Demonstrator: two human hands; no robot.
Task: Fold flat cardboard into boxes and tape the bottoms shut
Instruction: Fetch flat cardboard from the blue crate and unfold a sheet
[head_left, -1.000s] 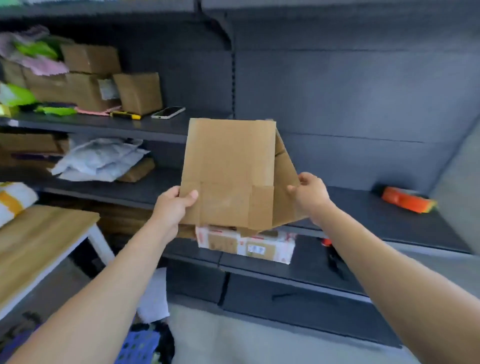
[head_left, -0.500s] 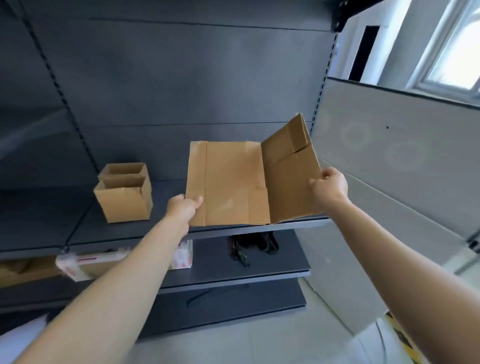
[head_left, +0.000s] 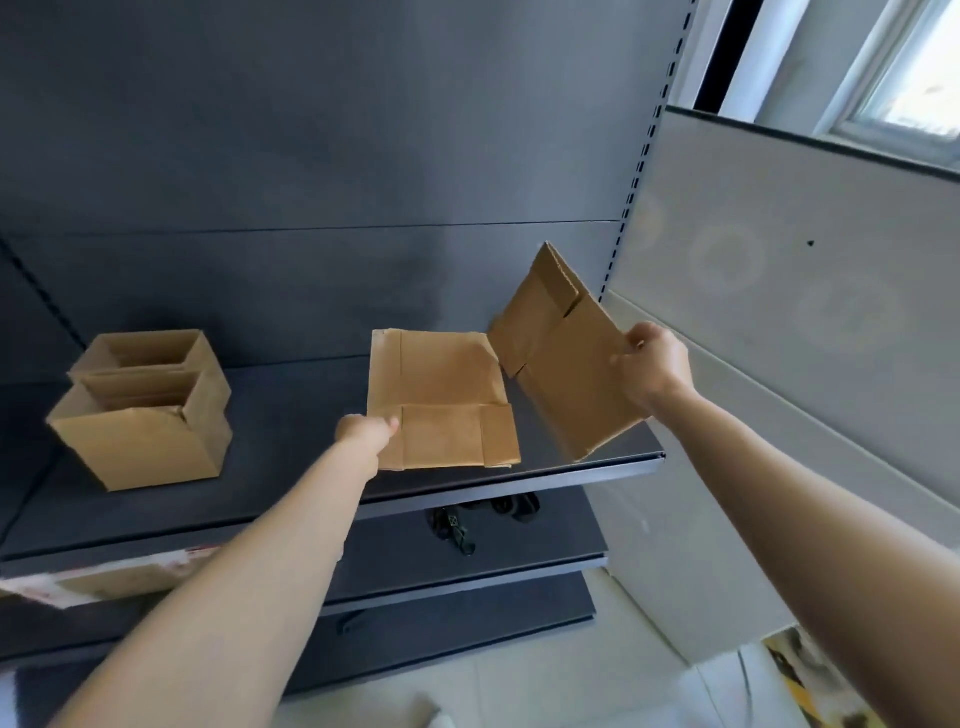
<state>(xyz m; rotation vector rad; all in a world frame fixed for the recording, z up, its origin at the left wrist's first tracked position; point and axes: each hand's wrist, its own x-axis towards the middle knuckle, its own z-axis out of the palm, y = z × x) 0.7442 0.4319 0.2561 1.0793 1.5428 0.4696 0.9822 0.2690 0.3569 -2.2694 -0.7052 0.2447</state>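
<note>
Toward the left end of the dark shelf (head_left: 291, 447), two folded boxes (head_left: 145, 410) stand one behind the other with open tops up; whether their bottoms are taped cannot be told from here. That pair looks like the finished, or nearly finished, part of the job.

Near the middle of the shelf's front edge, the left hand (head_left: 366, 432) pinches the lower left corner of a flat cardboard blank (head_left: 441, 400), fingers closed on its edge. This left panel lies almost level, just above the shelf top, flaps visible along its near side.

Further right, the same blank bends upward along a crease, and its raised panel (head_left: 563, 358) tilts over the shelf's right front corner. The right hand (head_left: 652, 366) clamps that panel's right edge, fingers curled around it.

As a judgement, this box is only being opened from flat: no square tube yet, bottom flaps unfolded, no tape in sight. Squaring, folding the bottom and taping all remain.
</note>
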